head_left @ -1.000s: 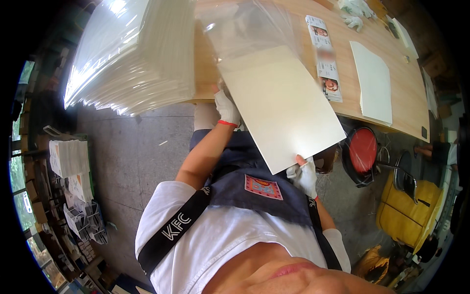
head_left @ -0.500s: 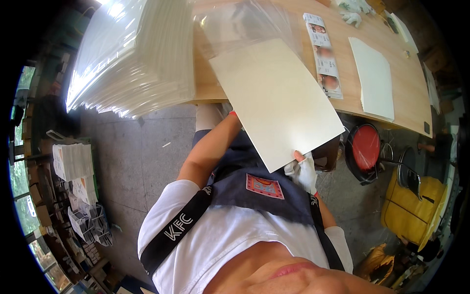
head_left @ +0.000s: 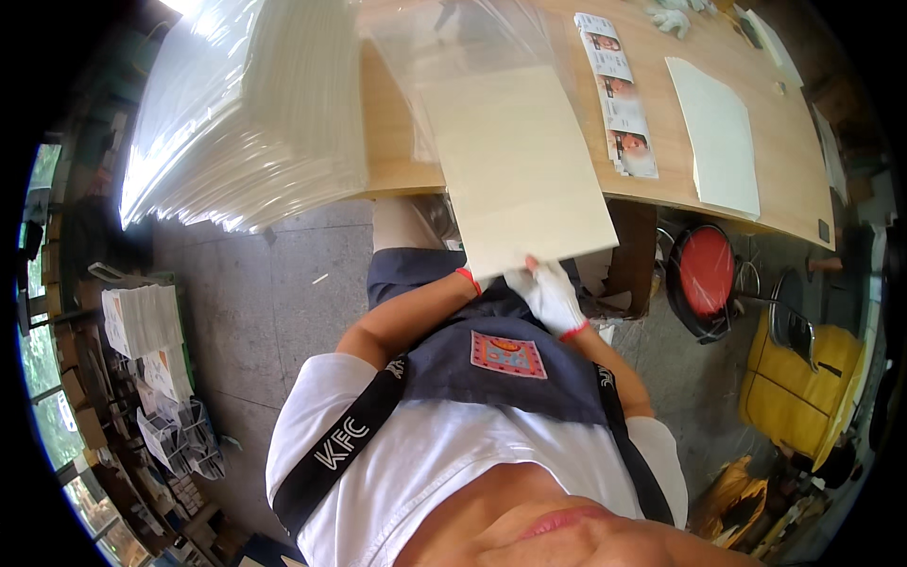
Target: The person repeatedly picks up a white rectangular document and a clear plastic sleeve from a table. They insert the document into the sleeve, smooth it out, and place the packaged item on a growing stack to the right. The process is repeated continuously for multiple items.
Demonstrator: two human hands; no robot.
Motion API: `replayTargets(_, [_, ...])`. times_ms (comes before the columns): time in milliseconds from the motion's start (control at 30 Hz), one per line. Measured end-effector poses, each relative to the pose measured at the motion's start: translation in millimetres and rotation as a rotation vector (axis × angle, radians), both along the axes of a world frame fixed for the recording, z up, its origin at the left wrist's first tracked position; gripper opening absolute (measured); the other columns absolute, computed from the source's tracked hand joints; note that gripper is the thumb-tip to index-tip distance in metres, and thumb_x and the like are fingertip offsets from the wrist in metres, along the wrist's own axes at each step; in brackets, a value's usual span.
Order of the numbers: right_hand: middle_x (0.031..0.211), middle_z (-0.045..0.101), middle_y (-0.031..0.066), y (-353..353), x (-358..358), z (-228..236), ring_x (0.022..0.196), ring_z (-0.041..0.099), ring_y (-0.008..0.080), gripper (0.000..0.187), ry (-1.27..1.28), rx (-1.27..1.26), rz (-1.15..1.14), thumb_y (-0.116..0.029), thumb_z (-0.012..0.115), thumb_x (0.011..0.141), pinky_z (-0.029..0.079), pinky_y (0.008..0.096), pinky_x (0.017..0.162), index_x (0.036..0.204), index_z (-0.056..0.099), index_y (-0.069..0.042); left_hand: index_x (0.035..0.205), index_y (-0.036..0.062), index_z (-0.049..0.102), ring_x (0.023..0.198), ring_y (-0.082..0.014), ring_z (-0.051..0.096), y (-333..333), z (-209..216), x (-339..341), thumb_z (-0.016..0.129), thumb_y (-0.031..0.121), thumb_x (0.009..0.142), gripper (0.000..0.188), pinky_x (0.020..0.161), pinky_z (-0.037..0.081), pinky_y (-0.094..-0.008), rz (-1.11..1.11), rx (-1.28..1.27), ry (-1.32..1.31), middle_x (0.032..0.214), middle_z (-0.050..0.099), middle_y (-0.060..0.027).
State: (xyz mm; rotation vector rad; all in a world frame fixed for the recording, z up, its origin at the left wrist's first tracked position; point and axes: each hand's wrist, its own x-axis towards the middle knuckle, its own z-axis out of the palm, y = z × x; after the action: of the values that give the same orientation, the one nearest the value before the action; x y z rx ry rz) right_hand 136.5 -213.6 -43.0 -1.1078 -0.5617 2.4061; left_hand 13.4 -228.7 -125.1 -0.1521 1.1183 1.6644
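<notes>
A cream rectangular board (head_left: 524,170) reaches from the table over its near edge toward my body. My right hand (head_left: 550,293), in a white glove with a bare thumb tip, is closed on the board's near edge, thumb on top and fingers underneath. My left hand is hidden beneath the board; only its red glove cuff (head_left: 470,279) shows at the near left corner. At the board's far end lie clear plastic sleeves (head_left: 482,38). Whether that end is inside a sleeve or on top, I cannot tell.
A tall stack of clear plastic sleeves (head_left: 255,113) fills the table's left side. Right of the board lie printed strips (head_left: 619,99) and a stack of white sheets (head_left: 713,142). White gloves (head_left: 671,21) lie farther back. A red-seated stool (head_left: 706,272) and a yellow bag (head_left: 803,387) stand at right.
The board has swung straighter and shifted left and away from me, over the sleeves. My right hand moved up and left with it. The left cuff now shows nearer the board's near corner.
</notes>
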Motion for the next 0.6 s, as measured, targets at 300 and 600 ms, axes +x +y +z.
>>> replayTargets(300, [0.090,0.058,0.0144,87.1,-89.4,-17.1,0.079,0.063,0.0283,0.023,0.043,0.114,0.046,-0.017,0.048,0.093,0.056,0.0402,0.068,0.107,0.047,0.000,0.118,0.0073,0.052,0.092,-0.0205,0.063,-1.5,16.3,-35.2,0.043,0.009,0.090,0.029,0.074,0.054,-0.0340,-0.221,0.078,-0.066,0.108,0.061,-0.0076])
replayTargets(600, [0.067,0.063,0.0070,48.5,-74.7,33.0,0.054,0.061,0.0176,0.020,-0.460,1.050,0.643,-0.028,0.052,0.090,0.046,0.0325,0.046,0.095,0.061,-0.011,0.106,-0.0026,0.053,0.087,-0.0236,0.064,-67.2,62.5,-99.5,0.048,0.012,0.091,0.022,0.070,0.056,-0.0319,-0.201,-0.100,0.318,0.109,0.060,-0.0145])
